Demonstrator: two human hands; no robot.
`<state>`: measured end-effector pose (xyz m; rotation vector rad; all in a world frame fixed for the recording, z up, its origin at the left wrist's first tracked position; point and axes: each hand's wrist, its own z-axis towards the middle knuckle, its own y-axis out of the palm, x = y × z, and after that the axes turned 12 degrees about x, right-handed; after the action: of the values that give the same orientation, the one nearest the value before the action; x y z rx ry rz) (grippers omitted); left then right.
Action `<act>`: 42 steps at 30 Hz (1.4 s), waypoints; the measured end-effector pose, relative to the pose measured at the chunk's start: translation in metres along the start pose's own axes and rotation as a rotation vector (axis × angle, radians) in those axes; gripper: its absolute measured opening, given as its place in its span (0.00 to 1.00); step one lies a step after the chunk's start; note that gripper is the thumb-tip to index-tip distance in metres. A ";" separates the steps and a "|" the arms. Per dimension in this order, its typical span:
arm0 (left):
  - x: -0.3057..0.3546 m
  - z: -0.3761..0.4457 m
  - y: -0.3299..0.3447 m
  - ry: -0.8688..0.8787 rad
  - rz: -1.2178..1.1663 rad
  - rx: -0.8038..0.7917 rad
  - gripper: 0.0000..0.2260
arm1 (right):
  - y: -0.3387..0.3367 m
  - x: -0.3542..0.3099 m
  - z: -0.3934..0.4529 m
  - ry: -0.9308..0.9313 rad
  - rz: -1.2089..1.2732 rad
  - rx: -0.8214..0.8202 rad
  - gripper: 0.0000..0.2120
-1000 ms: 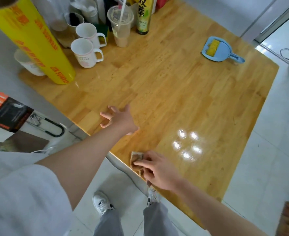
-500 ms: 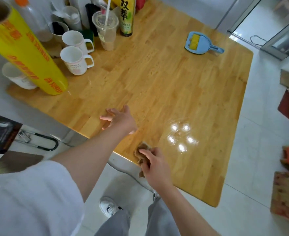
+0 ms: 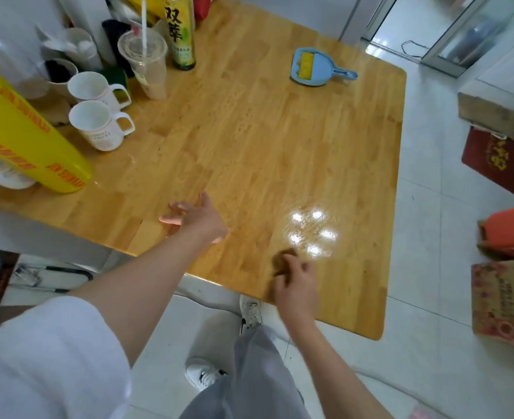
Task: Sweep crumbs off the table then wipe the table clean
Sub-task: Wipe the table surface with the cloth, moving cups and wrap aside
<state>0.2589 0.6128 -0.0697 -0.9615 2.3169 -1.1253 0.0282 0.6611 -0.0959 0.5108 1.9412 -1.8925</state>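
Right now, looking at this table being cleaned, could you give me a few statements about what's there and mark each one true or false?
1. The right hand grips a brown cloth on the table. True.
2. The left hand holds the blue dustpan. False: it holds nothing, fingers spread over the table; the dustpan lies far off near the opposite edge.
3. Two white mugs stand beside the yellow roll. True.
4. The plastic cup has no straw. False: a straw stands in it.
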 end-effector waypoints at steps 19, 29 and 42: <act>-0.108 0.060 -0.040 0.068 -0.115 0.237 0.40 | 0.057 -0.092 0.039 -0.956 0.062 -0.500 0.19; -0.094 0.079 -0.052 0.060 -0.255 0.267 0.37 | 0.070 -0.122 0.111 -0.307 0.008 -0.051 0.18; -0.061 0.131 -0.093 0.127 -0.176 0.279 0.40 | 0.063 -0.109 0.242 0.062 -0.017 0.096 0.20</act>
<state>0.4169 0.5465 -0.0718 -1.0257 2.1243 -1.5747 0.1582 0.4219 -0.1002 0.5888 1.9059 -2.0108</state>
